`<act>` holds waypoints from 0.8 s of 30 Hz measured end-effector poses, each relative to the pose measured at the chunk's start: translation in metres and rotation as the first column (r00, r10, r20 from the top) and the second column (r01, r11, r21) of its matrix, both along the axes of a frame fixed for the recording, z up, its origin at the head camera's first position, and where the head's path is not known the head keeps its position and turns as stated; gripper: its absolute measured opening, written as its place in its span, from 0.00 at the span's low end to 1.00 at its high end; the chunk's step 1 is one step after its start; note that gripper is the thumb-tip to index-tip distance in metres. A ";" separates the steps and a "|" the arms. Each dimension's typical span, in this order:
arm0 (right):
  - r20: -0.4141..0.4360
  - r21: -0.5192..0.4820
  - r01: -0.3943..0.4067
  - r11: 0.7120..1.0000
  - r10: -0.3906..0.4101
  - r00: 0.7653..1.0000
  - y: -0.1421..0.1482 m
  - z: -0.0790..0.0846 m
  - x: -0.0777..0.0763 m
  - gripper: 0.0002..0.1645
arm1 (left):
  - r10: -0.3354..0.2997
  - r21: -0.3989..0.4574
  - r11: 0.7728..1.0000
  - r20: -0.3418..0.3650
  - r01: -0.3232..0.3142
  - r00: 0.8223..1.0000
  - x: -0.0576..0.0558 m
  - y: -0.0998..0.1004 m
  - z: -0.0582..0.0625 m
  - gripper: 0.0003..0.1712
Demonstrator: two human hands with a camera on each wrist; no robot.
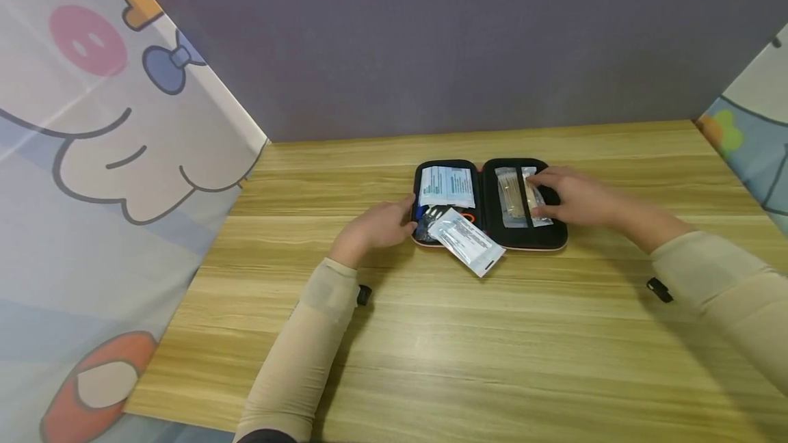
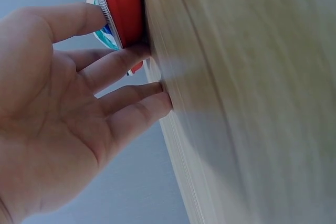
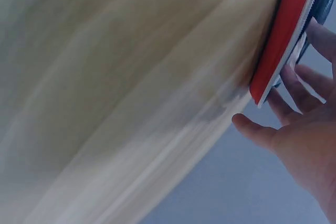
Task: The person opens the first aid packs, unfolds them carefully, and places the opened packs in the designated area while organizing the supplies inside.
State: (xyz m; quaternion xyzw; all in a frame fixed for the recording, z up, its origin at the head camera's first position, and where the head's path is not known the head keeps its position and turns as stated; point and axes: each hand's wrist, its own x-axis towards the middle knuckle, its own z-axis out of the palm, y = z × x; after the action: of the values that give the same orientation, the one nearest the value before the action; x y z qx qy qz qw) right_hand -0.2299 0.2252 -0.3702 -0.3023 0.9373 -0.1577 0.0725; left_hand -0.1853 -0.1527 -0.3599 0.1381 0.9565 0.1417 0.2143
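Observation:
An open zip case (image 1: 542,239), black inside and red outside, lies flat on the wooden table. My left hand (image 1: 377,227) is at its left edge; in the left wrist view, the fingers are loosely spread, with fingertips right at the red zipped side (image 2: 123,11). Over the right half reaches my right hand (image 1: 579,198), its fingertips at a clear packet (image 1: 542,220) under a black strap (image 1: 527,198). Beside that packet is a bag of cotton swabs (image 1: 511,193). The left half holds a blue-and-white packet (image 1: 446,185). A white printed sachet (image 1: 466,241) slants over the front rim.
An orange loop (image 1: 469,217) and a dark bag (image 1: 425,227) show in the case's left half. A grey panel (image 1: 468,46) rises behind the table (image 1: 431,347). A cartoon-printed sheet (image 1: 123,238) hangs on the left, another on the right.

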 end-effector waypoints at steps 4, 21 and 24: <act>0.027 -0.020 0.029 0.999 -0.028 0.999 -0.007 -0.005 -0.001 0.43 | -0.006 0.000 1.000 0.005 0.006 1.000 -0.001 -0.001 -0.001 0.42; 0.102 -0.081 0.045 0.996 -0.036 0.994 -0.011 -0.007 -0.005 0.47 | -0.018 -0.004 1.000 -0.008 0.018 1.000 0.001 0.000 0.000 0.43; 0.108 -0.073 0.056 0.996 -0.048 0.993 -0.012 -0.007 -0.005 0.48 | -0.022 -0.005 1.000 -0.012 0.022 1.000 0.001 0.001 0.001 0.43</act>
State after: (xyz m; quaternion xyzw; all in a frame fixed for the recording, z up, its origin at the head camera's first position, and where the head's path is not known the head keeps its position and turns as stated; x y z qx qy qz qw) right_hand -0.2348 0.2136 -0.3768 -0.2713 0.9331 -0.2108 0.1067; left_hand -0.1839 -0.1519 -0.3594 0.1491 0.9565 0.1364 0.2106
